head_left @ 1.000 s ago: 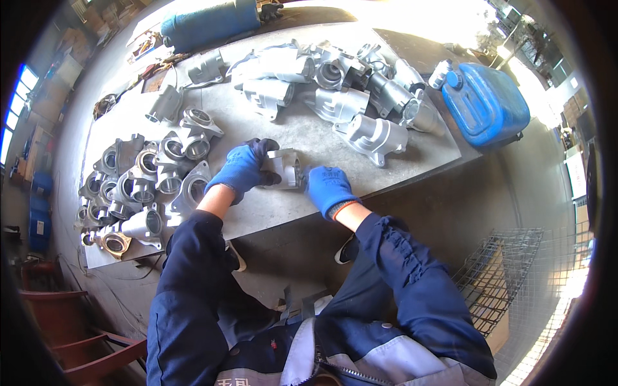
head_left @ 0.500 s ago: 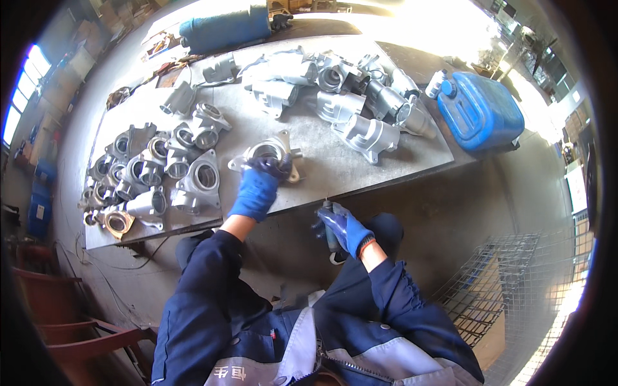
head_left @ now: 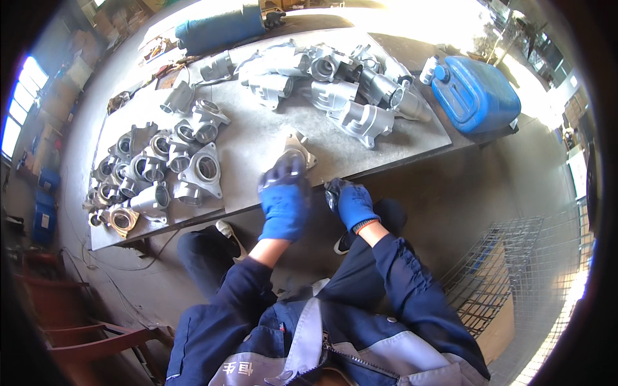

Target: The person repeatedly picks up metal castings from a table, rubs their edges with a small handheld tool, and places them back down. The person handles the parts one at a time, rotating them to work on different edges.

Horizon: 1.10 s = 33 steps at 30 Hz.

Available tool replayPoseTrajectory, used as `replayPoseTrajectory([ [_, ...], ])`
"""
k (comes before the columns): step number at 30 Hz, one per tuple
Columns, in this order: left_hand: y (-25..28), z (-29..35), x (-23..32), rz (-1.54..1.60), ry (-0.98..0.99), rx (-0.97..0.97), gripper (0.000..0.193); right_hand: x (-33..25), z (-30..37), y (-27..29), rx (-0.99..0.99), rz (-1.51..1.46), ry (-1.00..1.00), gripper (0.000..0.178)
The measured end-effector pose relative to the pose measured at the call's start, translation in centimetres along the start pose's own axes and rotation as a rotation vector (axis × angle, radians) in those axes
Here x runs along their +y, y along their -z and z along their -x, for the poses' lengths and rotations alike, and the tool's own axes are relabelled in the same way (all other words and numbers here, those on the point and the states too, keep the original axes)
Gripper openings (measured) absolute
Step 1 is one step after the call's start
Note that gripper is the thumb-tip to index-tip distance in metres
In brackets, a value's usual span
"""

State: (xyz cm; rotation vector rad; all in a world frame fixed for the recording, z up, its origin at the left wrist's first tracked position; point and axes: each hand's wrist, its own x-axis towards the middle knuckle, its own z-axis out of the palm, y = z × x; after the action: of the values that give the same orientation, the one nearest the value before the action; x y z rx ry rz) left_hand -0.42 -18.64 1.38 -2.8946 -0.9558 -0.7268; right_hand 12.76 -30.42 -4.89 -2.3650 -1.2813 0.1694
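Note:
My left hand (head_left: 283, 199), in a blue glove with dark fingers, lies over the near side of a silver metal casting (head_left: 298, 144) close to the table's front edge. Its fingers are slightly blurred and bend onto the casting, hiding much of it; a flange corner with a hole shows beyond them. Just off the same edge, to the right, my right hand (head_left: 353, 203) wears a matching glove. Its fingers are closed, and the slim grey cylindrical tool seen in it earlier is now mostly hidden.
Several small castings (head_left: 154, 167) crowd the left of the metal-topped table (head_left: 248, 141). Larger silver housings (head_left: 364, 122) pile up at the back right, beside a blue jerrycan (head_left: 476, 96). A blue drum (head_left: 222, 29) lies behind. Wire mesh (head_left: 502, 276) stands at lower right.
My left hand has moved right and nearer to me, and the casting under it has turned and shifted right. My right hand has risen slightly and rotated, hiding the grey tool.

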Motion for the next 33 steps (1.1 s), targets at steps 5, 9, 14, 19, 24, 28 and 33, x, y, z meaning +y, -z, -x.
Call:
replayPoseTrajectory([
  [5, -2.5, 2.1, -7.3, 0.259, 0.215, -0.327, 0.074, -2.4, -4.8, -1.9, 0.043, 0.376, 0.193, 0.016],
  [9, -5.4, 3.0, -9.0, 0.679, 0.217, -0.422, 0.083, -3.6, -6.0, -3.3, 0.046, 0.518, 0.1, 0.013],
  [14, -7.6, 3.9, -9.9, 0.69, 0.102, -0.372, 0.091, -5.5, -3.3, -6.3, 0.001, 0.404, -0.017, 0.01],
  [19, -7.5, 4.0, -9.4, 0.649, 0.109, -0.356, 0.088, -9.5, -1.6, -4.3, -0.164, 0.107, -0.107, 0.019],
  [24, -6.4, 3.7, -8.6, 0.612, 0.13, -0.396, 0.096, -11.9, -4.3, 0.8, -0.486, -0.067, -0.079, 0.028],
  [28, -4.2, 2.9, -8.2, 0.544, 0.194, -0.505, 0.09, -11.8, -8.8, 4.3, -0.864, -0.287, -0.275, 0.03],
  [33, -4.9, 2.6, -9.0, 0.574, 0.192, -0.476, 0.085, -8.8, -11.8, 4.9, -0.527, 0.231, 0.097, 0.029],
])
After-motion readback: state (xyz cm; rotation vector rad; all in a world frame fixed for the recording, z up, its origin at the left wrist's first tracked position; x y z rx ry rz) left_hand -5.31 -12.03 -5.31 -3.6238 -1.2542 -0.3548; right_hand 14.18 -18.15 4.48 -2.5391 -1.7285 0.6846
